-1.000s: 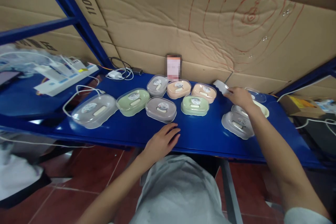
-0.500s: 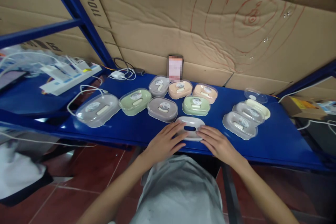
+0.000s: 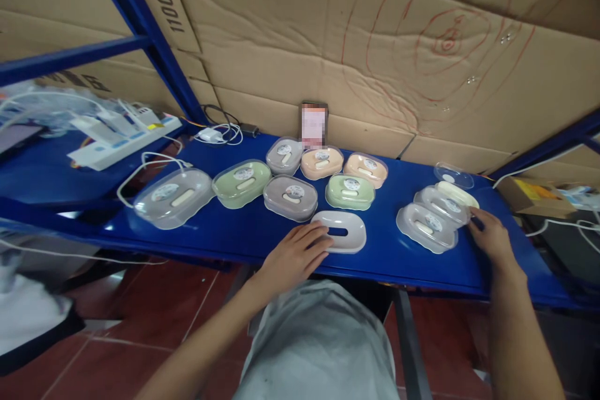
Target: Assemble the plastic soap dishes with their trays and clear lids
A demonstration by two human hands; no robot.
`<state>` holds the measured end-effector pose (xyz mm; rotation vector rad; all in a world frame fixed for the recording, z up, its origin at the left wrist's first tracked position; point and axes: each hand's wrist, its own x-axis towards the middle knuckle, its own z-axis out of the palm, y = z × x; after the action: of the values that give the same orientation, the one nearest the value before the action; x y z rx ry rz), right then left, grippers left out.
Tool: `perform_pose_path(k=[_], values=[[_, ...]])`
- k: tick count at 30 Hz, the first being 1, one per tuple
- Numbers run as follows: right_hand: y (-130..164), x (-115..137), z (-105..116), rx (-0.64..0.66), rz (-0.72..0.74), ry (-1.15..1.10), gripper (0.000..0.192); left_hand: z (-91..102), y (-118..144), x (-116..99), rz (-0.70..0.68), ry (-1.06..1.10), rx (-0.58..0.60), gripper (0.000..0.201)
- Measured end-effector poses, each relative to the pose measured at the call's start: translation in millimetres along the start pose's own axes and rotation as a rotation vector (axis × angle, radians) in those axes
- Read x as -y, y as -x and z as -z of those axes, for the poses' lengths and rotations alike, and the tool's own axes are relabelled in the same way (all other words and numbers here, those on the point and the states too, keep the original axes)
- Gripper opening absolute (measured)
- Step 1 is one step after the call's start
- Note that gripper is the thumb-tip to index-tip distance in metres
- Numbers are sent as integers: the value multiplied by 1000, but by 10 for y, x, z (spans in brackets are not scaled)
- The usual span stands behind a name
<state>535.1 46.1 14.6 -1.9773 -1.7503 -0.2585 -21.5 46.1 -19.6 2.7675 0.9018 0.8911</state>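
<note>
A white slotted soap-dish tray [image 3: 341, 232] lies near the front edge of the blue shelf [image 3: 225, 234]. My left hand [image 3: 296, 254] rests flat with its fingertips touching the tray's left end. My right hand [image 3: 492, 236] is at the right, fingers spread, touching the edge of a clear lid [image 3: 443, 205] that lies with another clear lid [image 3: 425, 227] over a cream dish base [image 3: 462, 193]. Neither hand holds anything.
Several lidded soap boxes in green, grey, peach and clear stand in two rows mid-shelf, among them a clear one [image 3: 172, 196]. A phone [image 3: 313, 125] leans on the cardboard back wall. Chargers, white cables and a power strip [image 3: 122, 140] lie at left. A loose clear lid [image 3: 452, 174] sits far right.
My right hand carried the white tray from the right pile to the front centre, set it down with both hands on it, then moved back right to the lids.
</note>
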Motion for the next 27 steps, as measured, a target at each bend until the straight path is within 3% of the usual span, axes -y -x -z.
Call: perform_pose_path(k=[4,7,9,12,15,18,23,27], values=[[70,-55,-16,-56,-56,44,31,1,5,2,2,-11,0,28],[165,95,72,-187,-110,31,32,-1,15,8,7,1,-21,28],[302,385,116,-301,-108,-19,28,-3,25,14,31,42,-68,29],[631,1082,105,-397,14,-147,24,5,44,20,78,136,-199,34],[992,1808,-3,-244,212,-277,27,30,63,18,96,209,-317,37],[1217,2248,-175,-95,319,-364,40,48,77,12,138,232,-381,36],[1245,2388,-420,95,428,-431,40,24,67,19,85,169,-310,34],[1212,2393,-443,50,468,-477,38,7,37,8,33,64,-216,32]])
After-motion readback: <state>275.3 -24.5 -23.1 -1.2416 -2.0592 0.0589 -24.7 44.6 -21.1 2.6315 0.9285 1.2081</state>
